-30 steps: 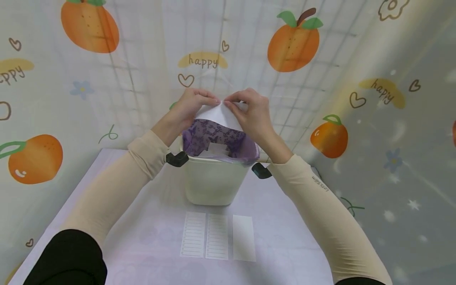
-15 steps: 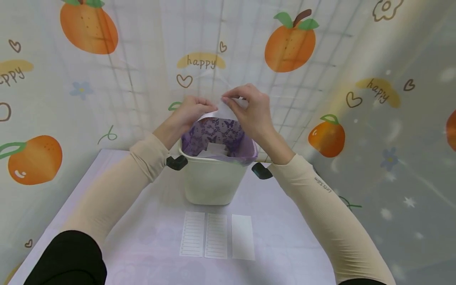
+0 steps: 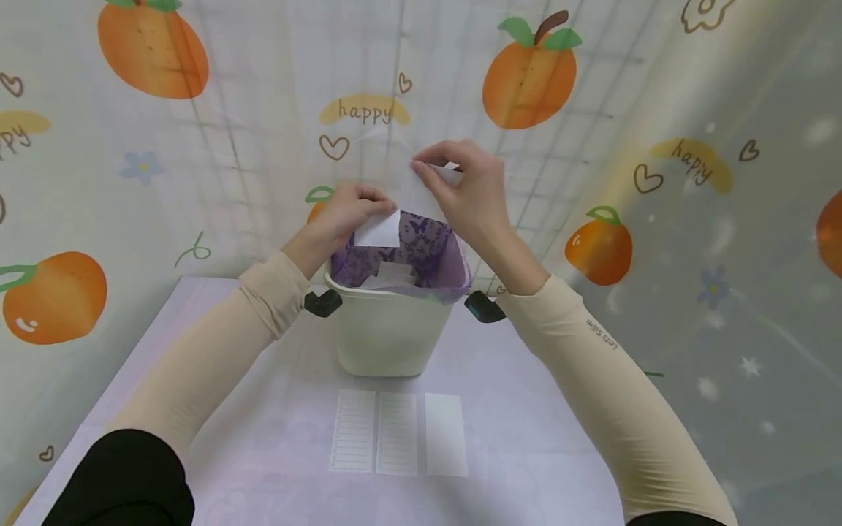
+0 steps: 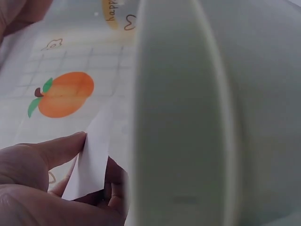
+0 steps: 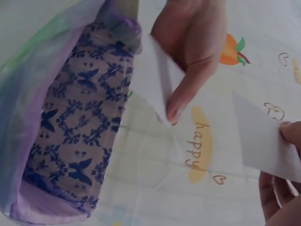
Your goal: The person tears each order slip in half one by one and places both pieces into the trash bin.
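Observation:
My left hand point(image 3: 345, 215) pinches a small white piece of paper point(image 3: 378, 231) over the left side of a pale bin point(image 3: 384, 336). Higher and to the right, my right hand point(image 3: 475, 183) holds another white piece of paper point(image 3: 426, 196) between thumb and fingers. Both pieces appear apart in the right wrist view, the left one point(image 5: 155, 77) beside the bin's mouth and the right one point(image 5: 265, 141) farther off. A purple liner point(image 3: 430, 252) with a butterfly pattern covers the bin's inside. White paper scraps point(image 3: 395, 273) lie within it.
Two lined paper strips point(image 3: 352, 431) and one plain strip point(image 3: 446, 435) lie side by side on the pale table point(image 3: 263, 453) before the bin. A curtain point(image 3: 263, 88) printed with oranges hangs behind. Dark wrist cameras point(image 3: 322, 303) sit close beside the bin.
The sheet both hands held together is now two separate pieces. My right hand has moved up with its piece; my left hand has dropped slightly with the other.

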### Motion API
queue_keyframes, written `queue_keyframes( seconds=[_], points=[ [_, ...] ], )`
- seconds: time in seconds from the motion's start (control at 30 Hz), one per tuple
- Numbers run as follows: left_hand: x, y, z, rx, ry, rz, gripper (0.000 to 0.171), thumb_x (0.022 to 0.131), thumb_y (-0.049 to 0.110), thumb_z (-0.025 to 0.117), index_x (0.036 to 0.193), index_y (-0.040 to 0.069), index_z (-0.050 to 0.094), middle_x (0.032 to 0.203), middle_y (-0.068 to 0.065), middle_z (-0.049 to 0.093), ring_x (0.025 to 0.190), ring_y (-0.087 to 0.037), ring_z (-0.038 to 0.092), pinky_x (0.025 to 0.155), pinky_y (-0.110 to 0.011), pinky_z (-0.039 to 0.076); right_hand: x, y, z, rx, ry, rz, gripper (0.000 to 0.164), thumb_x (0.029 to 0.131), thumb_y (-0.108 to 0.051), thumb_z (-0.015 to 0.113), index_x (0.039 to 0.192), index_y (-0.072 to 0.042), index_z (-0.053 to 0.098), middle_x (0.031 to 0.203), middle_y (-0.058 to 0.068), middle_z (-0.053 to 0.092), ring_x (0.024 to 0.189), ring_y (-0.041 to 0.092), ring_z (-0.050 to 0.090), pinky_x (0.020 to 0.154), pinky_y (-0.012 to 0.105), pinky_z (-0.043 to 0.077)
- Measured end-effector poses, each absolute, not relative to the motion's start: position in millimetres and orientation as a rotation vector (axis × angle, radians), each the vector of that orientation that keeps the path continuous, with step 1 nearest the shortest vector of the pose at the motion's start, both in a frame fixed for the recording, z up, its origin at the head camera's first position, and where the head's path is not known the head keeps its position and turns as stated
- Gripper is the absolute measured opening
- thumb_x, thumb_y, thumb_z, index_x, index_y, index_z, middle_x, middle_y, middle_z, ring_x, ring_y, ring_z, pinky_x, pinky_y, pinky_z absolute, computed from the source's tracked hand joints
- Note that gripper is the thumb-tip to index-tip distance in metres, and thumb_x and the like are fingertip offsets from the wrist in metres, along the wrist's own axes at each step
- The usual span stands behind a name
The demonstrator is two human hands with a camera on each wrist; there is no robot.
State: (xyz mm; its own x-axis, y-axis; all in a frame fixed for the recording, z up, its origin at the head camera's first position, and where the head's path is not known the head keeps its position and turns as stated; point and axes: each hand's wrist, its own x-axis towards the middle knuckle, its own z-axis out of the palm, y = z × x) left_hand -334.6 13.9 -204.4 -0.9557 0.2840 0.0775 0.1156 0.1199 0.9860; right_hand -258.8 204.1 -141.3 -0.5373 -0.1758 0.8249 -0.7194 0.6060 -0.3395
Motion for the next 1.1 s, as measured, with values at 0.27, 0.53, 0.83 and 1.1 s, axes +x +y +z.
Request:
queue_keyframes(
  seconds=[0.27, 0.53, 0.83, 1.1],
  points=[
    [-332, 13, -201, 0.441, 2.234, 1.985, 0.013, 0.097, 0.007, 0.075, 0.104, -0.003, 0.078, 0.094, -0.001, 0.072, 0.09, -0.015, 0.061, 0.078, -0.025, 0.051, -267, 213, -148, 0.591, -2.302, 0.83, 0.015, 0.1, -0.011, 0.071, 0.111, -0.006, 0.079, 0.097, 0.009, 0.079, 0.09, 0.019, 0.071, 0.081, 0.032, 0.057],
    [-332, 4, -199, 0.391, 2.226, 2.014, 0.022, 0.1, 0.009, 0.069, 0.114, -0.007, 0.072, 0.089, -0.002, 0.074, 0.082, -0.015, 0.064, 0.078, -0.026, 0.056, -269, 223, -157, 0.514, -2.388, 0.81, 0.029, 0.1, -0.016, 0.07, 0.126, -0.004, 0.072, 0.115, 0.013, 0.077, 0.108, 0.027, 0.07, 0.095, 0.043, 0.057],
    [-334, -15, -196, 0.363, 2.259, 2.063, 0.019, 0.101, 0.013, 0.07, 0.112, -0.001, 0.075, 0.097, -0.003, 0.076, 0.097, -0.02, 0.067, 0.096, -0.037, 0.053, -270, 242, -169, 0.442, -2.378, 0.842, 0.037, 0.101, -0.018, 0.069, 0.135, -0.003, 0.066, 0.123, 0.017, 0.075, 0.111, 0.031, 0.07, 0.1, 0.046, 0.055],
    [-336, -36, -196, 0.234, 2.287, 2.128, 0.019, 0.099, 0.018, 0.074, 0.11, 0.004, 0.076, 0.113, 0.001, 0.069, 0.114, -0.022, 0.057, 0.101, -0.035, 0.047, -269, 263, -181, 0.375, -2.351, 0.894, 0.044, 0.103, -0.019, 0.068, 0.143, -0.004, 0.059, 0.125, 0.018, 0.074, 0.112, 0.034, 0.069, 0.104, 0.049, 0.052]
  ],
)
